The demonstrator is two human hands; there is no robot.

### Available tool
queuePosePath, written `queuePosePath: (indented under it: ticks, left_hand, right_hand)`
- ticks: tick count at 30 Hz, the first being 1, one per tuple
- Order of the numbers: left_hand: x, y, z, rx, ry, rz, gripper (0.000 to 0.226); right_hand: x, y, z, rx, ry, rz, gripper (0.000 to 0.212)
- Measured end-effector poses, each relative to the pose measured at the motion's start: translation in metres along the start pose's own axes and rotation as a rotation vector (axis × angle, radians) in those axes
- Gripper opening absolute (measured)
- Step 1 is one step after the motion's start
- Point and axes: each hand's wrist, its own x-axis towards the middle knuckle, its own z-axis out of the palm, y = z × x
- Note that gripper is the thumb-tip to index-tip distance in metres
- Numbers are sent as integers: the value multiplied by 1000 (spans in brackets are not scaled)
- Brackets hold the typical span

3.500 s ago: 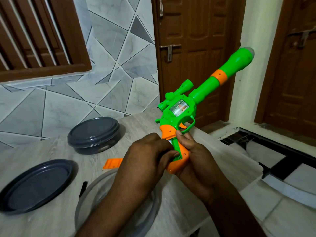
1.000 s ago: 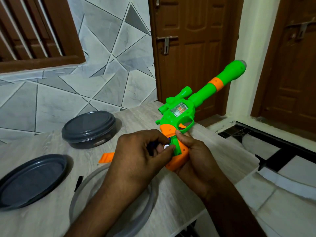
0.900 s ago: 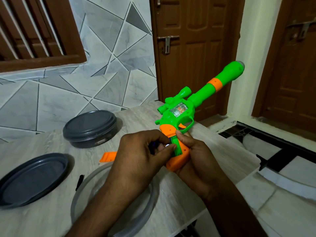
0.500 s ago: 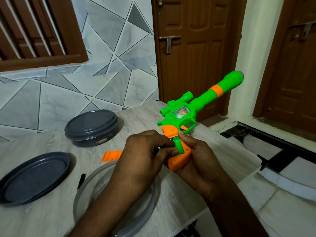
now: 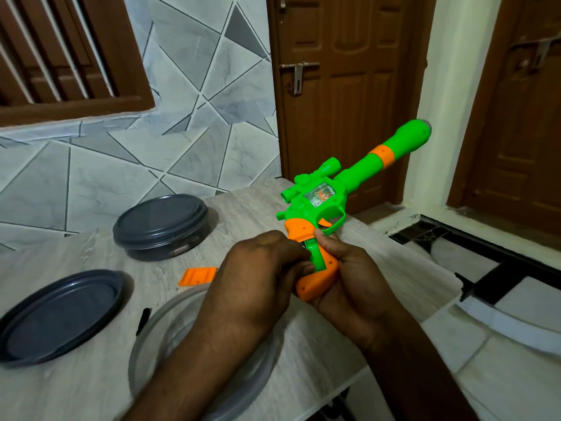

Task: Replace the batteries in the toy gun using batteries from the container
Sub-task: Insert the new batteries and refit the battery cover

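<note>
The green and orange toy gun [image 5: 321, 202] is held above the table with its barrel pointing up and to the right. My right hand [image 5: 349, 278] wraps the orange grip from the right side. My left hand [image 5: 261, 268] is curled against the open battery slot on the grip's left side, fingertips pressed into it on a battery that they almost wholly hide. The slot's orange cover [image 5: 198, 276] lies loose on the table. A clear round container [image 5: 170, 323] sits under my left forearm; its contents are hidden.
A closed dark grey round container [image 5: 161, 226] stands at the back of the pale wooden table [image 5: 243, 202]. A dark grey lid [image 5: 60, 311] lies at the left. A thin black tool [image 5: 143, 320] lies beside the clear container. The table edge runs just right of my hands.
A second ago a battery tip showed between my left fingers at the grip. My fingers have since closed in over the slot and the tip is hidden. The gun's barrel has dipped a little.
</note>
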Motion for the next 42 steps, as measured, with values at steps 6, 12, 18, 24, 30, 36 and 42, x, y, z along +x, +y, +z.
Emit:
queuePosePath:
  ticks: [6,12,18,24,30,36,42]
  left_hand:
    - [2,2,-2,-142,-3,-151,10]
    - [1,0,-4,-150,-34,-79,7]
    - [0,-4,-5,-134,-110,-16,13]
    - [2,-3,-3,-197,-125,-118,5]
    - [4,-3,-8,-245,-93,-295,19]
    - [5,0,-11,-374,-164,-444,27]
    - [6,-3,-17,-680,-140,-646,25]
  right_hand:
    - [2,-1,0,-12,-31,-3,37]
    - [1,-2,3,-17,-47,-10,36]
    - [2,-4,-2,-117,-49,-18,39]
    - [2,-3,-8,-172,-44,-15,42]
    - [1,-8,-11,-165,-74,30,43]
    - [-1,-7,-12,-227,-81,24,42]
    - [1,-9,-11,-215,-26,40,45]
